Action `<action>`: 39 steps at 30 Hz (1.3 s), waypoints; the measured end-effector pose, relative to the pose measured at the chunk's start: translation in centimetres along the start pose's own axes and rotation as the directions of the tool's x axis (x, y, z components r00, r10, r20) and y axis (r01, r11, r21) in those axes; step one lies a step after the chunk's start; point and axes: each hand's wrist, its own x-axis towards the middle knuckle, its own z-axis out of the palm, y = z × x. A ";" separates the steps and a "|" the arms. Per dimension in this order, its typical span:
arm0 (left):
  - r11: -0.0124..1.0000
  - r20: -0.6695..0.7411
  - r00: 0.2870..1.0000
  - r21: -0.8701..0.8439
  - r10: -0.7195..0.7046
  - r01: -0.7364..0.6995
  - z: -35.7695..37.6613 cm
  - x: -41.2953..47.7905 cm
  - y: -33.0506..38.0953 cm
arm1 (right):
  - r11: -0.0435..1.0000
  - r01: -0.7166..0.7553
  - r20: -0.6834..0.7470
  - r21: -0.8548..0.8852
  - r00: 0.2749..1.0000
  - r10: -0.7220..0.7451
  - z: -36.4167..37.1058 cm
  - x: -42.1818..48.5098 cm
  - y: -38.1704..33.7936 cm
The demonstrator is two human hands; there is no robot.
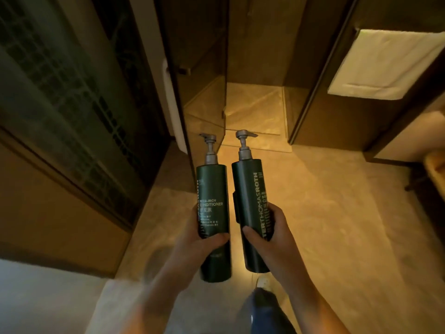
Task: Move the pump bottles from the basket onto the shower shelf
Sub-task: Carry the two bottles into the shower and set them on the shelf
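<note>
Dark green plastic, two tall pump bottles are held upright side by side in front of the person, well above the tiled floor [325, 213]; the left hand [204, 244] has its grip clenched round the lower half of the conditioner bottle [212, 189], thumb across the front under the printed label; the right hand [269, 232] has its grip clenched round the second bottle [248, 189], thumb on the near face, fingers [277, 213] wrapped over the vertical white lettering. The two bottles stand just beside each other, a narrow gap between them, the right one tilted slightly; each carries a grey metal-look pump head, the left nozzle [204, 135] pointing left, the right nozzle [250, 134] pointing right. Beyond the pumps a glass shower door [204, 75] stands ajar, its frame dark, and the pale stone shower floor [255, 109] lies past it under warm yellow light. A white towel [390, 63] hangs on the dark wall at upper right; a latticed dark panel [72, 92] fills the left side. Below the bottles a blue-trousered leg [265, 309] and a pale shoe [263, 283] show on the floor; the edge of a wicker-like basket [435, 169] shows at far right, blurred.
</note>
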 end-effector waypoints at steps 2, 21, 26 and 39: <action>1.000 0.023 1.000 0.022 0.018 -0.018 2.8 3.2 0.9 | 1.000 -0.009 -0.021 0.010 1.000 0.010 -2.9 2.9 0.6; 0.993 -0.002 0.997 0.092 0.071 -0.071 20.3 24.0 8.1 | 0.998 -0.059 -0.048 0.003 0.997 0.059 -21.9 22.8 0.6; 0.994 -0.034 0.996 0.077 0.080 -0.077 21.1 30.1 9.1 | 0.997 -0.075 -0.054 0.019 0.996 0.076 -23.3 28.7 0.8; 0.983 -0.017 0.985 -0.054 0.174 -0.175 20.7 52.7 18.3 | 0.999 -0.029 -0.038 -0.025 0.999 0.028 -25.2 53.1 -4.3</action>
